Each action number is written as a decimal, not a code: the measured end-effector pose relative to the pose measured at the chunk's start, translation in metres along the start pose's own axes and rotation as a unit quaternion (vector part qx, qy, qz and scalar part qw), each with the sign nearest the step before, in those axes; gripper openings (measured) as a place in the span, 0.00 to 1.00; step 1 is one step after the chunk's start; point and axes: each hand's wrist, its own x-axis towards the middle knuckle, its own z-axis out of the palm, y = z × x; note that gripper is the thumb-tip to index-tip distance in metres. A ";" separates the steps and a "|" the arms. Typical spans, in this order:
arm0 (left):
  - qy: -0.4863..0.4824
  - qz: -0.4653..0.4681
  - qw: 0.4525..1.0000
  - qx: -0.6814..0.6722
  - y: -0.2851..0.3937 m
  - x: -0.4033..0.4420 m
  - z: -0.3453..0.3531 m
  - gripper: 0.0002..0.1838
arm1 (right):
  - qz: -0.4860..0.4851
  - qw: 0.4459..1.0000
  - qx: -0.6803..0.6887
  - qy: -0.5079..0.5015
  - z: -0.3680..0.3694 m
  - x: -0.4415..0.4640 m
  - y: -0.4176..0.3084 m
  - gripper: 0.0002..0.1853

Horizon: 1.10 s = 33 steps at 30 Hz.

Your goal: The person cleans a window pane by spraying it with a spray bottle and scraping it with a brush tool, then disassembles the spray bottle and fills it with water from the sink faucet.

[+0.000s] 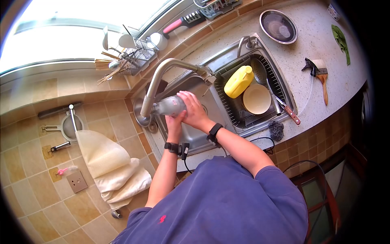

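A clear bottle with small red print is tilted nearly sideways over the left sink basin. Its neck points left, to the end of the curved faucet. My right hand is closed around the bottle's base end. From below, my left hand grips the same bottle, with some of its fingers hidden behind it. I cannot make out whether water is running. Both wrists wear black straps.
The right basin's rack holds a yellow jug, a cream bowl and a slotted spoon. A wooden-handled knife lies over the sink's edge near a scrubber. A metal bowl and brush are on the counter.
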 end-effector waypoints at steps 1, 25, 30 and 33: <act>0.001 -0.001 1.000 0.002 0.001 0.000 0.000 0.30 | 0.001 1.000 0.001 0.002 0.000 0.000 0.000 0.41; -0.003 0.006 1.000 -0.008 0.004 -0.009 0.004 0.31 | 0.006 1.000 0.009 -0.016 -0.003 -0.003 -0.003 0.42; 0.002 0.013 1.000 -0.015 0.006 -0.010 0.007 0.30 | 0.008 1.000 0.007 -0.017 -0.003 -0.005 -0.003 0.42; 0.005 0.013 1.000 -0.015 0.006 -0.010 0.007 0.29 | 0.007 1.000 0.006 -0.014 -0.003 -0.005 -0.003 0.42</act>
